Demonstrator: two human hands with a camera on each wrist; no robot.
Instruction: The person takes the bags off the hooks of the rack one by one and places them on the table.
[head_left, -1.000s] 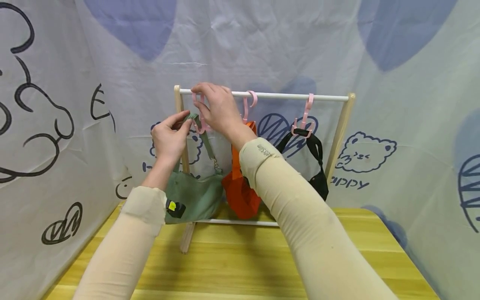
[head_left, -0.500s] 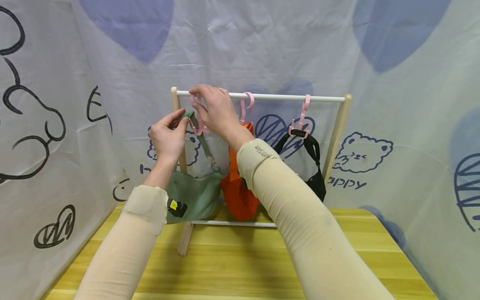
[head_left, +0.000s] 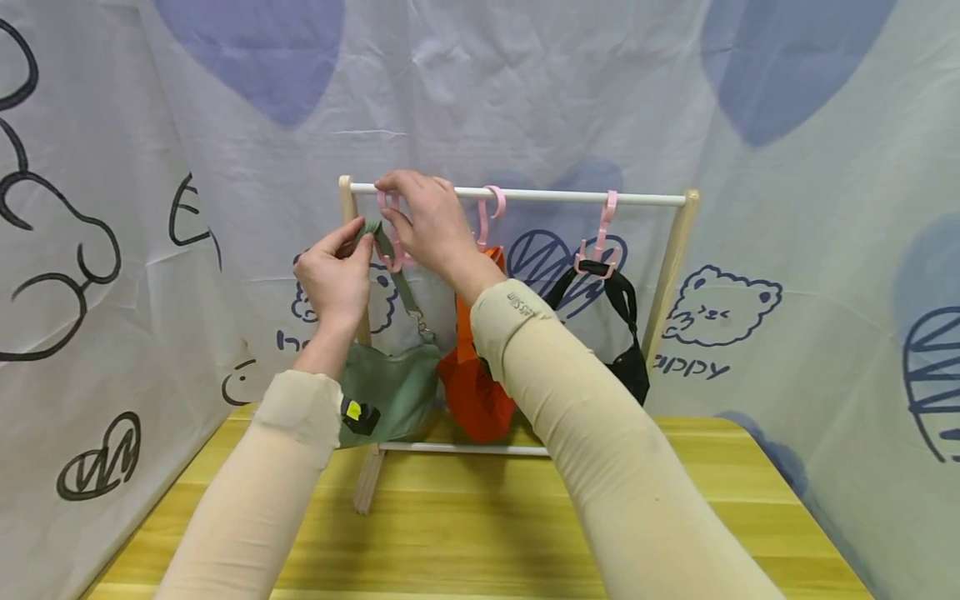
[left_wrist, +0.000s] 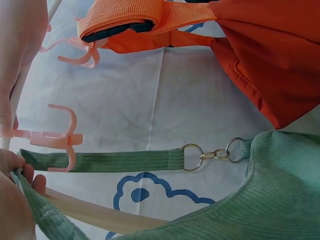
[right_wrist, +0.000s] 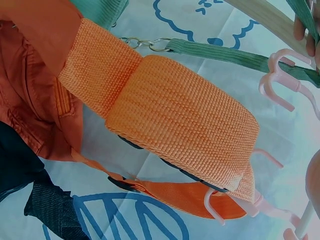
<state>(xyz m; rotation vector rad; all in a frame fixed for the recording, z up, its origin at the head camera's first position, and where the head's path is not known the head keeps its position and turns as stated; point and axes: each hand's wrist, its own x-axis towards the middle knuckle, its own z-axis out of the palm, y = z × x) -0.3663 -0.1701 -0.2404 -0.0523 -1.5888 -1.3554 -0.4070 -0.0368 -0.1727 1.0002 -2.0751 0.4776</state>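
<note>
In the head view my left hand (head_left: 332,279) pinches the top of a green corduroy bag's strap (left_wrist: 125,161). The green shoulder bag (head_left: 393,383) hangs low at the rack's left end, its strap clipped on by metal rings. Prongs of a pink hook (left_wrist: 55,139) cross the strap in the left wrist view, and the strap's top lies beside them in my fingers. With my right hand (head_left: 433,225) I hold this hook's upper part at the white rod (head_left: 570,196); my fingers partly hide it.
An orange bag (head_left: 476,400) hangs from a second pink hook (head_left: 483,218) close to the right. Further right a black bag (head_left: 633,371) hangs from another pink hook (head_left: 600,242). The rack's wooden legs stand on a wooden table (head_left: 480,517) before a printed cloth.
The head view has shifted slightly, so everything sits a little further left. My left hand has drawn the strap's top slightly left of the hook. My right hand stays at the rod.
</note>
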